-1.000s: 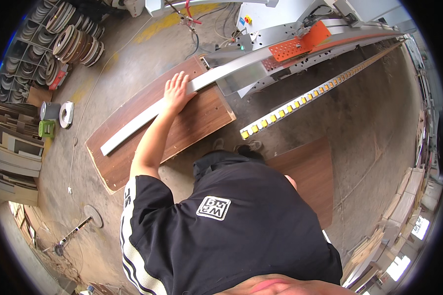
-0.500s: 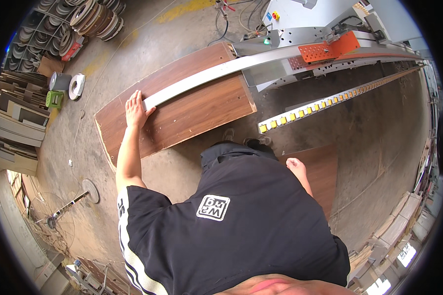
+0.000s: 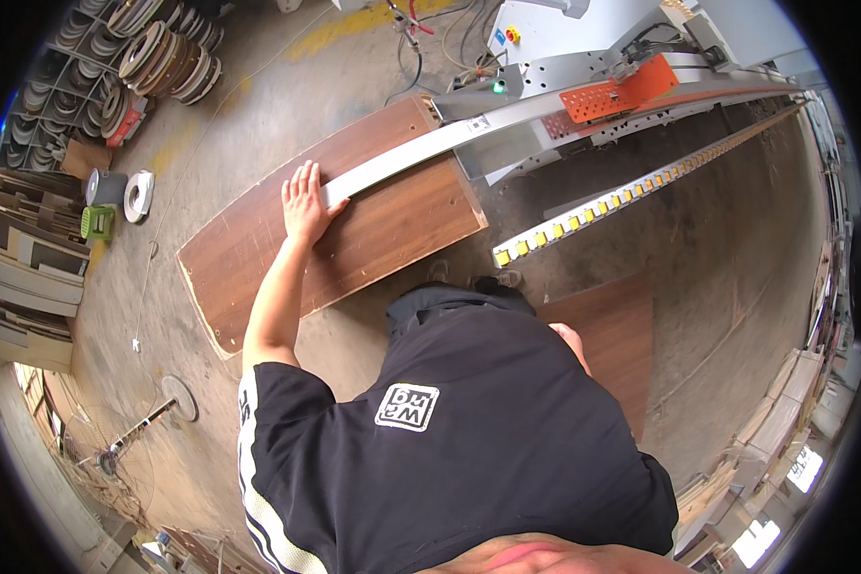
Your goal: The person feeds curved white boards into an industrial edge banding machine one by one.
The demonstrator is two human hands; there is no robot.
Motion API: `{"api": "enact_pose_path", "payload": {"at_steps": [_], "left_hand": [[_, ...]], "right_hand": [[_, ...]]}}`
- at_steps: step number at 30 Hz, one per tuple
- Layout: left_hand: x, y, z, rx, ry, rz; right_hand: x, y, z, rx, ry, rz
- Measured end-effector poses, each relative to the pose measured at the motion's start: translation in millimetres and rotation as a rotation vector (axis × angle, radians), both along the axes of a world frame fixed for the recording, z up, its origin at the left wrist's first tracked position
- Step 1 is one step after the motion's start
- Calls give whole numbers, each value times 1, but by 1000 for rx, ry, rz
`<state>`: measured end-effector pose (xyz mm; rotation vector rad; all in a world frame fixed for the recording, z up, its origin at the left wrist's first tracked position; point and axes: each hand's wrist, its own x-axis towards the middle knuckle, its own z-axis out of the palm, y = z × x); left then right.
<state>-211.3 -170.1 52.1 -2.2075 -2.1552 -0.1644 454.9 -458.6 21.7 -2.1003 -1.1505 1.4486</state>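
- Head view: the left hand (image 3: 303, 203) lies flat, fingers spread, palm down on the brown wood-grain panel (image 3: 354, 239), likely pressing to steady the board.
- Just right of that hand, a pale grey guide rail (image 3: 402, 158) crosses the panel and runs back to the grey machine (image 3: 584, 96) with its orange perforated plate (image 3: 627, 91).
- The right hand (image 3: 569, 340) peeks out beside the black shirt, close to a second brown panel (image 3: 612, 344); whether it grips anything cannot be told.
- Beyond the right hand, a roller track (image 3: 631, 191) with yellow wheels.
- Far left of the left hand, coiled edge-banding rolls (image 3: 158, 57) stacked on the concrete floor (image 3: 258, 105).
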Motion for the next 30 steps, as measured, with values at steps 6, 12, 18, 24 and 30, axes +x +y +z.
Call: {"api": "enact_pose_path", "payload": {"at_steps": [6,12,18,24,30], "left_hand": [[53,33,5,-7,-27,-19],[106,60,9,-18,-59,-26],[155,85,6,4,-98,-41],[207,112,9,-2,-106,-53],[257,139,11,11,-117,-72]], "right_hand": [[0,-24,-5,82,40,-21],[2,-30,-42,19,113,-214],[15,-38,-30,-15,138,-246],[35,-51,-32,-78,198,-431],[44,-55,-20,-56,149,-460]]}}
